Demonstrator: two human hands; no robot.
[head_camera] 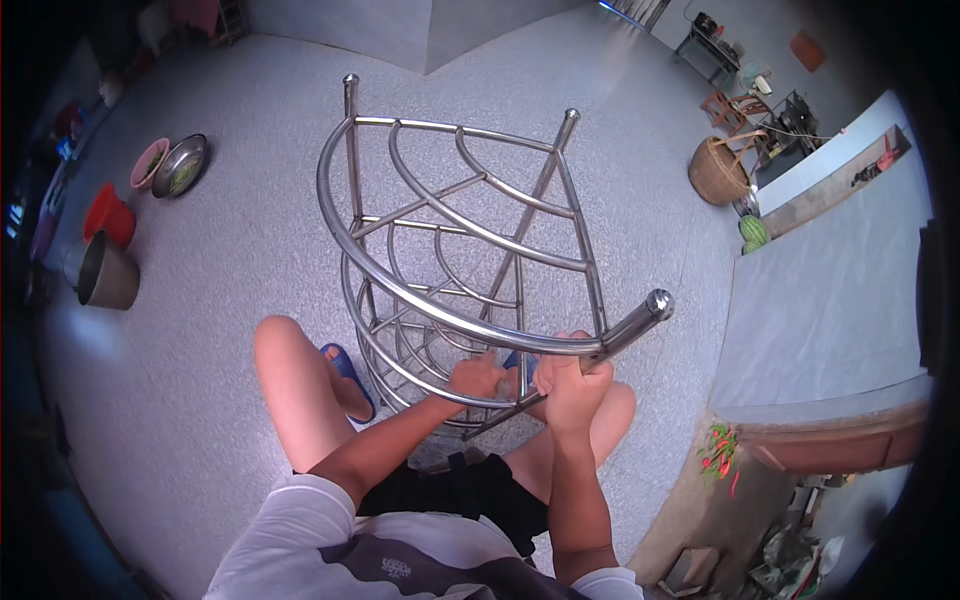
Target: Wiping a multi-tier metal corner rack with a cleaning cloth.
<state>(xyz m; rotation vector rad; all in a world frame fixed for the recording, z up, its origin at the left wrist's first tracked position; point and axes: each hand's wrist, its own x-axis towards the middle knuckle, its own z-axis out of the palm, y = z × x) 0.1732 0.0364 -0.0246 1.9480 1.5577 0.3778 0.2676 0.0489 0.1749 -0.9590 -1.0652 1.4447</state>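
A tubular stainless steel corner rack (420, 300) with curved bars and several tiers stands on the floor between the knees. Its three post tops have rounded caps. My right hand (574, 382) grips the near right post just below the top tier. Lower down, my left hand (478, 377) is at the second tier's curved rail, beside the inner bars; whether its fingers close on a bar cannot be told. The lower tiers are partly hidden behind the upper bars, my hands and forearms.
Left on the floor are a metal basin (180, 166), a pink basin (150, 163), a red bucket (109, 215) and a grey bucket (109, 271). To the right are a wicker basket (718, 171), watermelons (752, 231) and red chillies (721, 450). A wall corner (427, 45) juts in ahead.
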